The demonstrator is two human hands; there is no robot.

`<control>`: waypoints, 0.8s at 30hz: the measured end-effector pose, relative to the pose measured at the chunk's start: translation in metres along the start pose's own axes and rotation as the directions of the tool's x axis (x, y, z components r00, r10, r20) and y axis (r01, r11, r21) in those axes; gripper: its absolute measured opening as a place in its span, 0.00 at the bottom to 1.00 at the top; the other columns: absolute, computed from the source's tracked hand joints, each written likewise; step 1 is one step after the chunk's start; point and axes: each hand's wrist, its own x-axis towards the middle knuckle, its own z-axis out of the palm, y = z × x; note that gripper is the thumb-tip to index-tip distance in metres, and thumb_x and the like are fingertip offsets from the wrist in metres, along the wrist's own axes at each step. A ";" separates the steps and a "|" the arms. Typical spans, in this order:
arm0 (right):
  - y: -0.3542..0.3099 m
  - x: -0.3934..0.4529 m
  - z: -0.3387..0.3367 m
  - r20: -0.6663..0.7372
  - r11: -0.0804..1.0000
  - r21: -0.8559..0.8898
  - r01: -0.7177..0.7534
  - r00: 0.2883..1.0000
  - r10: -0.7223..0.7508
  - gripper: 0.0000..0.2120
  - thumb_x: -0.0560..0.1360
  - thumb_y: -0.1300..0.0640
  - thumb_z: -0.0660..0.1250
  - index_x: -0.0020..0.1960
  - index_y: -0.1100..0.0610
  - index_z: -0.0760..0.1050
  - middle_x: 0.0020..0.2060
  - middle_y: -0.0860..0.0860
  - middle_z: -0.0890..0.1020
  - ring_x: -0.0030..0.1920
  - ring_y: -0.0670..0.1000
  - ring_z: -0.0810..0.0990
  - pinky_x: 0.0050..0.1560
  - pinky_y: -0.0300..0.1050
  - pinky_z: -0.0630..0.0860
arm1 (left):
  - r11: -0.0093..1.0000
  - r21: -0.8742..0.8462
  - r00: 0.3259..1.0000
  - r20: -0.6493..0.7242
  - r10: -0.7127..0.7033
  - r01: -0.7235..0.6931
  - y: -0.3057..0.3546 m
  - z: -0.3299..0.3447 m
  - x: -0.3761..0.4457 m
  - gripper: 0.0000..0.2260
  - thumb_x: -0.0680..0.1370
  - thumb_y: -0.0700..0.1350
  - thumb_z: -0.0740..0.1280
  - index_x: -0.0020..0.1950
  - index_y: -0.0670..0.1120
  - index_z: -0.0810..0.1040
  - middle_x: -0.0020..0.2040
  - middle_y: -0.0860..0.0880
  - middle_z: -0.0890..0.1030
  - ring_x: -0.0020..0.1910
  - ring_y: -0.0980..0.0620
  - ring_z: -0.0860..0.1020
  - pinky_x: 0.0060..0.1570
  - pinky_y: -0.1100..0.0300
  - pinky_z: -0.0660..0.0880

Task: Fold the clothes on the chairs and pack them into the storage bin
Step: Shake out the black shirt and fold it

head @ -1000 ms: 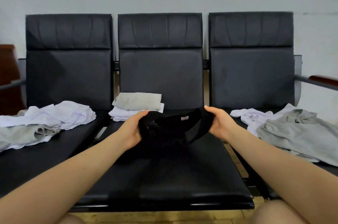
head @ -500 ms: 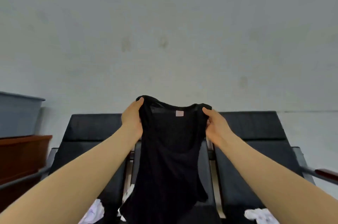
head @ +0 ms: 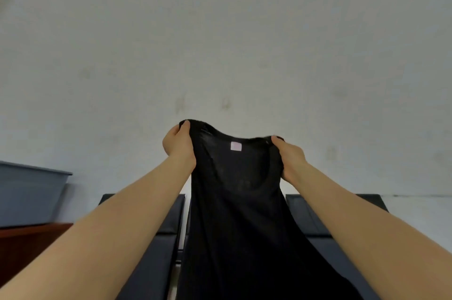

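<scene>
Up it goes: the thin black sleeveless top is higher now than half a second ago, and a second ago it was still bunched low over the middle seat. My left hand pinches the left shoulder strap, thumb on the near face and fingers curled behind the cloth; my right hand grips the right strap the same way. Both hands are closed on fabric, held apart at shoulder width, arms stretched out in front of me.

The top hangs straight down between them against the pale wall, its small pink neck label facing me, the hem dropping out of view at the bottom edge. My view has tipped further upward, so the black padded chair backs only peek in low, and the other clothes are out of sight. The grey plastic storage bin sits far left on a reddish-brown wooden cabinet.

My read: shaken out, ready to lay flat on the seat and fold. Nothing folded on this one yet.
</scene>
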 end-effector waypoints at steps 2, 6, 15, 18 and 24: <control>0.031 0.005 -0.013 -0.040 0.996 -0.016 -0.090 0.995 0.089 0.08 0.77 0.56 0.68 0.45 0.61 0.77 0.43 0.56 0.81 0.43 0.54 0.80 0.55 0.50 0.78 | 0.996 0.049 0.996 -0.053 -0.074 0.076 -0.027 -0.018 0.005 0.11 0.77 0.42 0.67 0.34 0.45 0.75 0.36 0.49 0.76 0.39 0.50 0.75 0.44 0.58 0.75; 0.091 0.014 -0.043 -0.065 0.968 0.017 -0.250 0.966 0.251 0.13 0.76 0.58 0.68 0.58 0.65 0.77 0.53 0.59 0.81 0.47 0.56 0.80 0.52 0.50 0.79 | 0.948 0.162 0.962 -0.061 -0.267 0.274 -0.090 -0.061 0.008 0.09 0.76 0.43 0.68 0.37 0.45 0.74 0.39 0.48 0.77 0.40 0.49 0.75 0.47 0.56 0.76; 0.238 -0.006 -0.096 -0.087 0.851 -0.127 -0.509 0.861 0.502 0.15 0.77 0.63 0.67 0.62 0.67 0.74 0.58 0.61 0.80 0.55 0.59 0.80 0.54 0.50 0.77 | 0.767 0.311 0.826 -0.156 -0.541 0.561 -0.229 -0.152 -0.018 0.12 0.75 0.44 0.70 0.56 0.42 0.79 0.51 0.44 0.81 0.51 0.44 0.79 0.53 0.51 0.77; 0.290 -0.007 -0.113 -0.221 0.754 -0.371 -0.542 0.840 0.495 0.17 0.74 0.59 0.71 0.60 0.66 0.75 0.55 0.58 0.81 0.53 0.56 0.80 0.53 0.47 0.77 | 0.660 0.433 0.780 -0.205 -0.591 0.614 -0.273 -0.181 -0.019 0.12 0.75 0.42 0.70 0.56 0.38 0.79 0.49 0.42 0.81 0.51 0.42 0.80 0.54 0.50 0.77; 0.341 -0.002 -0.129 -0.360 0.536 -0.564 -0.629 0.771 0.526 0.11 0.75 0.56 0.72 0.48 0.62 0.73 0.35 0.55 0.74 0.29 0.50 0.69 0.23 0.38 0.66 | 0.459 0.630 0.727 -0.259 -0.636 0.626 -0.327 -0.211 -0.003 0.07 0.76 0.40 0.69 0.51 0.41 0.75 0.36 0.40 0.75 0.33 0.45 0.76 0.39 0.57 0.76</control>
